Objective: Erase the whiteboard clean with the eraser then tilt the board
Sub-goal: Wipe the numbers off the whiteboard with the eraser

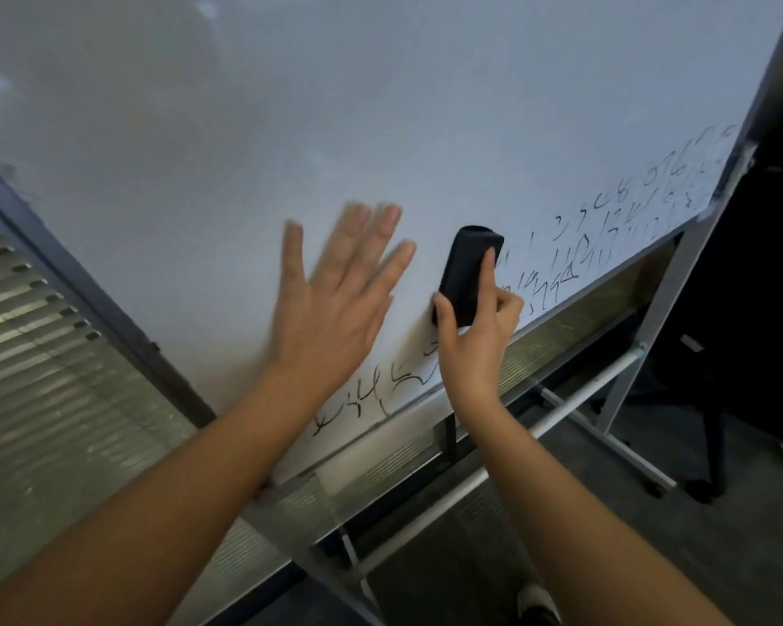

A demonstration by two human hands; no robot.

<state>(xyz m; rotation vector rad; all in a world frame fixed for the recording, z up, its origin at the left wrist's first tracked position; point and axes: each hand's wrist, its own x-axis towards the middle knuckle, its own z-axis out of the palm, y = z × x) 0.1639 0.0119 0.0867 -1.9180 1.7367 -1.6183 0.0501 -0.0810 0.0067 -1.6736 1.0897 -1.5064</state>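
Whiteboard (380, 106) fills most of your view, and everything here is placed against it. Your right hand (475, 336) grips the black eraser (469, 273) low on the board, thumb on one side, fingers curled round the other, with the index finger laid along its back; the eraser looks pressed flat to the surface. Your left hand (331, 305) sits just beside it, fingers straight and spread, holding nothing, and appears to rest on the board, though its blurred fingertips leave contact unclear.

Most of the board above the eraser looks wiped. Black scribbles (606, 232) remain in a band along the bottom edge, running from the eraser toward the board's right corner, and a shorter patch (371, 390) sits below your left wrist.

Risks from here:
- Your own forearms cover the lower patch, so you could easily miss it.
- Scribbles run right up to the bottom frame (575, 305); the eraser may catch the rim and skip marks.
- Pushing hard could swing the board on its stand (665, 309) before it is clean.
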